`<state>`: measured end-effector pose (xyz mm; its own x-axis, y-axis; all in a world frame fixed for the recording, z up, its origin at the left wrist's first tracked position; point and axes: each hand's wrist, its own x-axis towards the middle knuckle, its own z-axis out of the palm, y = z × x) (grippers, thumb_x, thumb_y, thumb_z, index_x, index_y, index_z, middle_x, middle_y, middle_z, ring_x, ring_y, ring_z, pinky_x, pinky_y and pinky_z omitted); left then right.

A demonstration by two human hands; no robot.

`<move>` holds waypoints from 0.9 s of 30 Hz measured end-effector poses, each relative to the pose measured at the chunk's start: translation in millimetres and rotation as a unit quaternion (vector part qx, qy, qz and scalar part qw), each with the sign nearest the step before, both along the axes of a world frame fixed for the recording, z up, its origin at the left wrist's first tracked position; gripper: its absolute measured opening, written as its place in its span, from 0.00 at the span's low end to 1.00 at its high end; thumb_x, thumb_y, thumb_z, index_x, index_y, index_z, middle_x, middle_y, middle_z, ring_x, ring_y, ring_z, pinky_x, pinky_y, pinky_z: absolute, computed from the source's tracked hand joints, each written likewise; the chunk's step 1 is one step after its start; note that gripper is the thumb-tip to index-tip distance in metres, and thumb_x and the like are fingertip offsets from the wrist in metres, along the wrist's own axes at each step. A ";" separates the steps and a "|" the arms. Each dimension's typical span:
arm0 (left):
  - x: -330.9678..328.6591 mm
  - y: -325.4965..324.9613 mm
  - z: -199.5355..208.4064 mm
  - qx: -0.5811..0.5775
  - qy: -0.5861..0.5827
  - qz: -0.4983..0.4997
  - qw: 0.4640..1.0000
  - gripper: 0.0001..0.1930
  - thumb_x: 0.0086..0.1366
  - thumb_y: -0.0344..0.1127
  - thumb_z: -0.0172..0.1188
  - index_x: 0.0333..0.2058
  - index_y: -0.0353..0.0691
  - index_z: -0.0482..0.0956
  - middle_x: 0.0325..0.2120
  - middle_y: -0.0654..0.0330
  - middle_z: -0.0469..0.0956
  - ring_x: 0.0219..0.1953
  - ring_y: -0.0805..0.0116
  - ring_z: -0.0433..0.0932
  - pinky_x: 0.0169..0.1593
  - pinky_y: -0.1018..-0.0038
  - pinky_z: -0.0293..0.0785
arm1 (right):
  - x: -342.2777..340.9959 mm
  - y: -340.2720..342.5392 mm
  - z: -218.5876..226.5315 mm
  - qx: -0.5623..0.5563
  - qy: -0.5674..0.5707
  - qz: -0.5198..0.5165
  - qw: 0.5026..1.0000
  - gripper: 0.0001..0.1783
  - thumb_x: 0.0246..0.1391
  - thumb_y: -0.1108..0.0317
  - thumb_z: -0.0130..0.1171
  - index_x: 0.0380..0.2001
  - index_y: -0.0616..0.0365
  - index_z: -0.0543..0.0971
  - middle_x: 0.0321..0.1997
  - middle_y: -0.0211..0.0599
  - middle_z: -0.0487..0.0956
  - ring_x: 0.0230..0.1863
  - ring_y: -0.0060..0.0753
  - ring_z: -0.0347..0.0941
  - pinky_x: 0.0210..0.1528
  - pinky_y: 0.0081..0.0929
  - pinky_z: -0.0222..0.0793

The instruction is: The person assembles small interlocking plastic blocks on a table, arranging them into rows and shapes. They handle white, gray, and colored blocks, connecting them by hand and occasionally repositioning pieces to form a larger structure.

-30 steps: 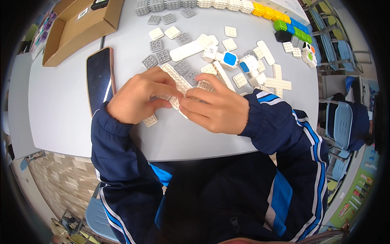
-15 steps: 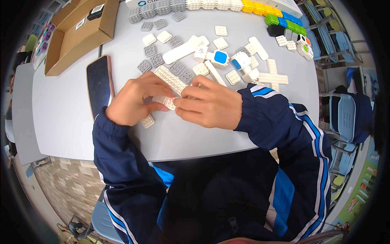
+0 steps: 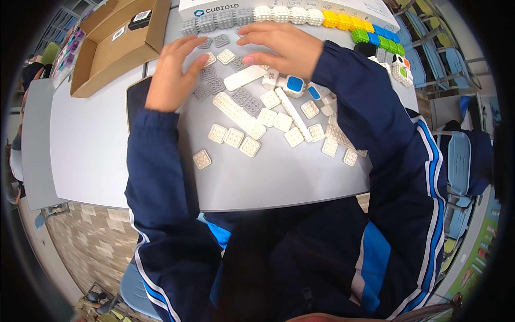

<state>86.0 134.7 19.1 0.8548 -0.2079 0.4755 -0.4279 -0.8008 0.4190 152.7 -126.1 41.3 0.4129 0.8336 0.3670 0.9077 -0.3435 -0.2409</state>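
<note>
Both hands have left the near end of the long white studded plate (image 3: 239,115) and reached out toward the far side of the counter (image 3: 279,182); the small studded piece they were pinching half a second ago is out of their fingers. From where I stand, the left hand (image 3: 174,72) has its thumb held well away from its other fingers, with nothing between them, above grey square plates (image 3: 216,86) and near a white square plate (image 3: 226,56). The right hand (image 3: 289,51) is loosely spread too, thumb apart, pointing left just this side of the row of studded blocks (image 3: 289,15), which runs grey, white, yellow, then blue and green. I can't tell whether either hand touches the pieces below it.

Three cream square plates (image 3: 234,137) lie in a slanting row beside the long plate, with a lone cream plate (image 3: 201,159) nearer the person. A thin white bar (image 3: 293,114) rests among more squares, and a white block with a blue face (image 3: 294,83) sits under the right wrist. The left hand and sleeve partly hide a phone (image 3: 138,96); an open cardboard box (image 3: 115,67) stands beyond it.
</note>
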 end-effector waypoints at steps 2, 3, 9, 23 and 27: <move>12.6 -7.1 -13.5 0.013 -0.016 -0.003 1.000 0.18 0.66 0.41 0.63 0.53 0.45 0.81 0.53 0.51 0.77 0.55 0.51 0.73 0.57 0.62 0.70 | 11.0 12.1 -19.2 -0.003 -0.023 -0.028 0.999 0.25 0.63 0.50 0.56 0.51 0.61 0.79 0.58 0.46 0.77 0.56 0.51 0.74 0.59 0.40 0.69; 15.9 -10.6 -16.7 0.019 -0.024 -0.007 1.000 0.18 0.66 0.42 0.62 0.53 0.45 0.80 0.53 0.50 0.76 0.56 0.50 0.73 0.58 0.61 0.69 | 10.2 14.7 -20.1 -0.024 -0.028 -0.043 0.998 0.25 0.63 0.50 0.57 0.51 0.61 0.79 0.58 0.46 0.77 0.57 0.50 0.73 0.59 0.40 0.70; 9.6 -17.6 -26.6 0.083 -0.004 0.008 0.997 0.20 0.67 0.49 0.59 0.53 0.47 0.81 0.52 0.51 0.77 0.54 0.52 0.75 0.56 0.61 0.69 | 5.3 25.4 -20.3 -0.118 -0.018 -0.142 0.983 0.27 0.62 0.46 0.55 0.49 0.60 0.80 0.54 0.41 0.79 0.58 0.44 0.72 0.60 0.43 0.64; 4.1 -10.2 -38.3 0.137 -0.035 0.054 0.989 0.23 0.68 0.50 0.57 0.56 0.45 0.78 0.55 0.55 0.76 0.56 0.58 0.74 0.58 0.61 0.66 | 8.9 37.5 -48.3 0.023 0.048 -0.071 0.996 0.37 0.62 0.34 0.48 0.51 0.59 0.80 0.57 0.37 0.78 0.64 0.39 0.66 0.60 0.47 0.53; 2.4 -8.4 -38.8 0.143 -0.020 0.076 0.987 0.22 0.69 0.48 0.57 0.57 0.43 0.77 0.57 0.54 0.74 0.60 0.57 0.72 0.60 0.59 0.64 | 5.9 44.6 -31.5 -0.060 0.105 -0.073 0.990 0.37 0.64 0.36 0.48 0.54 0.60 0.78 0.61 0.41 0.75 0.66 0.42 0.64 0.62 0.47 0.53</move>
